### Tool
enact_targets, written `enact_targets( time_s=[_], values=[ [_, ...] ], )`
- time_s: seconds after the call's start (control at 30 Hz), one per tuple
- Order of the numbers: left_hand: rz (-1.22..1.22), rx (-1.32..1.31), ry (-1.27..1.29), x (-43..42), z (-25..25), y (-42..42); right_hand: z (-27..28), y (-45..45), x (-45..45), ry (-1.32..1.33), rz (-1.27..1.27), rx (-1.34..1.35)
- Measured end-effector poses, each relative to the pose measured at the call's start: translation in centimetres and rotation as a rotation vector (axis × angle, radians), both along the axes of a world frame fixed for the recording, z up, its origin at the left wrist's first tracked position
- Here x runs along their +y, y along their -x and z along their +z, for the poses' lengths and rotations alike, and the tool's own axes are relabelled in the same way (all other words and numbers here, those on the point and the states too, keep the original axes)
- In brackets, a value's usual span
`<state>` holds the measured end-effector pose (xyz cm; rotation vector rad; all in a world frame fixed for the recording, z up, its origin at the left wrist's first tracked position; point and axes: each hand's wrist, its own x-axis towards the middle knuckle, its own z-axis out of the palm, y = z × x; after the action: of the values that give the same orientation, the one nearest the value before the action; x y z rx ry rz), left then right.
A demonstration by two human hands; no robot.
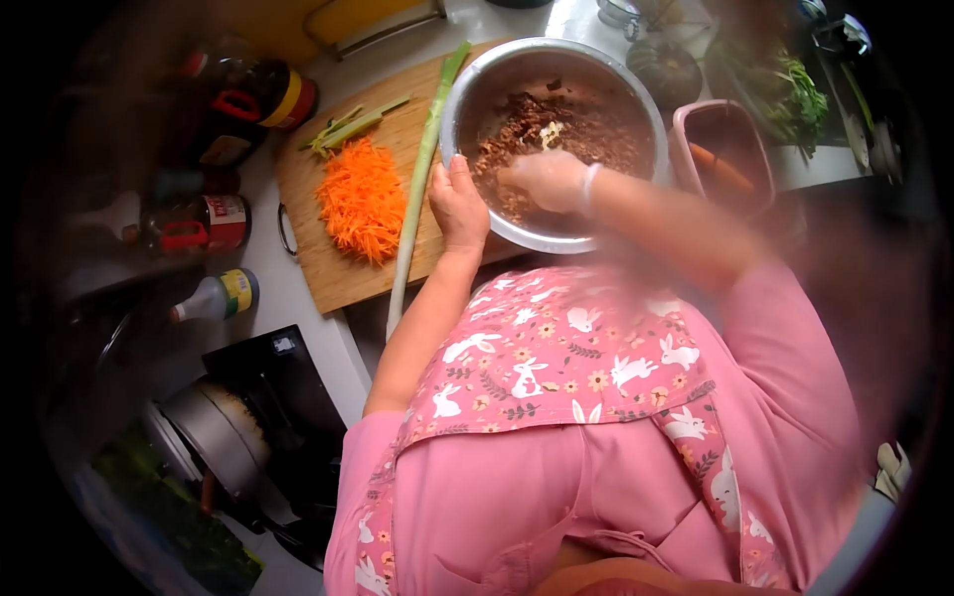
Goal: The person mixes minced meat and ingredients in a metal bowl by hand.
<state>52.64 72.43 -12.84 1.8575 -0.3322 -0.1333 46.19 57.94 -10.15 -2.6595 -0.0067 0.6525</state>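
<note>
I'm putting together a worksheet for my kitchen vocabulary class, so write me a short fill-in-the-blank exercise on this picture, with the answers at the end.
1. The hand at the rim of the metal bowl is the person's ____ one.
2. The shredded heap on the wooden board is ____ in colour.
3. The long stalk lies ____ the shredded heap and the metal bowl.
4. The white animals printed on the pink apron are ____.

Missing words: left; orange; between; rabbits.

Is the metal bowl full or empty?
Partly filled: a brown, crumbly mixture lies in the metal bowl, below its rim.
</note>
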Motion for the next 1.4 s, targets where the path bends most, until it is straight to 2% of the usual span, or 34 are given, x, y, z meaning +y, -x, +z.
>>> enact_targets(
  time_s=[0.03,0.07,0.13,0.17,0.27,0.33,0.4,0.47,0.5,0.53,0.6,0.7,0.73,0.8,0.9,0.93,1.0,1.03,1.1,1.13,1.2,1.23,1.27,1.3,1.33,1.4],
  values=[
    [-0.007,0.003,-0.012,0.1,0.0,0.1,-1.3,-0.1,-0.6,-0.052,-0.041,-0.089],
    [-0.016,0.007,-0.007,0.1,0.0,0.0,-0.5,-0.2,-1.2,0.005,-0.060,-0.044],
    [-0.073,0.120,-0.086,0.4,0.0,-0.2,4.6,-0.3,-1.7,0.112,0.026,0.165],
    [-0.062,0.138,-0.100,0.3,0.7,0.0,3.9,1.1,-2.7,0.197,0.120,0.062],
    [-0.068,0.166,-0.069,0.3,0.2,-0.1,3.1,3.1,-2.4,0.264,0.106,0.139],
    [-0.033,0.095,-0.014,-0.2,-0.3,0.0,1.0,2.3,-2.0,0.145,0.020,0.129],
    [0.006,0.026,0.035,-0.5,-0.4,0.1,1.9,0.9,-1.9,-0.012,-0.079,0.111],
    [-0.015,0.010,0.034,-0.2,-0.5,0.0,4.0,0.6,-2.1,-0.116,-0.286,0.149],
    [-0.019,0.011,0.034,-0.1,-0.4,0.0,3.0,0.4,-3.5,-0.081,-0.089,0.020],
    [-0.015,0.028,0.033,-0.2,-0.4,-0.1,2.7,0.9,-5.2,0.030,0.041,0.112],
    [-0.015,0.050,0.029,-0.3,-0.1,0.1,8.2,1.9,-4.9,0.184,0.158,0.363],
    [-0.006,0.052,0.031,-0.5,0.2,0.3,5.2,3.8,-4.3,0.225,0.139,0.332],
    [-0.011,0.064,0.043,-0.6,0.1,0.3,3.0,4.1,-3.9,0.232,0.103,0.209],
    [-0.013,0.076,0.053,-0.6,0.1,0.1,1.6,3.1,-3.6,0.017,-0.134,0.144],
    [-0.026,0.095,-0.005,-0.5,0.3,0.2,1.6,2.3,-5.3,-0.142,-0.192,0.108],
    [-0.013,0.104,0.019,-0.5,0.1,0.2,2.2,2.1,-6.5,-0.109,-0.063,0.201],
    [-0.003,0.117,0.045,-0.7,-0.4,0.1,9.1,2.4,-5.7,0.024,-0.026,0.522],
    [-0.005,0.117,0.055,-0.7,-0.7,0.0,8.0,2.8,-6.0,0.023,-0.028,0.525],
    [-0.008,0.117,0.064,-0.7,-0.6,0.2,5.6,3.7,-6.2,0.058,0.257,0.468],
    [-0.006,0.094,0.076,-0.8,-0.1,0.3,5.3,4.2,-5.2,0.046,0.084,0.446],
    [0.001,0.069,0.089,-1.1,0.2,0.4,3.1,4.3,-3.9,-0.155,-0.301,0.322],
    [-0.010,0.078,0.103,-1.0,0.2,0.4,0.7,4.4,-4.3,-0.194,-0.315,0.169],
    [-0.023,0.089,0.113,-0.8,0.2,0.4,0.6,3.9,-4.0,-0.238,-0.330,0.018],
    [-0.022,0.091,0.108,-0.7,0.0,0.5,1.2,3.3,-4.5,-0.386,-0.351,0.140],
    [-0.021,0.083,0.102,-0.7,-0.2,0.4,1.4,3.1,-4.3,-0.388,-0.352,0.139],
    [-0.025,0.071,0.097,-0.8,-0.5,0.3,2.3,3.0,-3.4,-0.308,-0.102,-0.051]
  ],
)
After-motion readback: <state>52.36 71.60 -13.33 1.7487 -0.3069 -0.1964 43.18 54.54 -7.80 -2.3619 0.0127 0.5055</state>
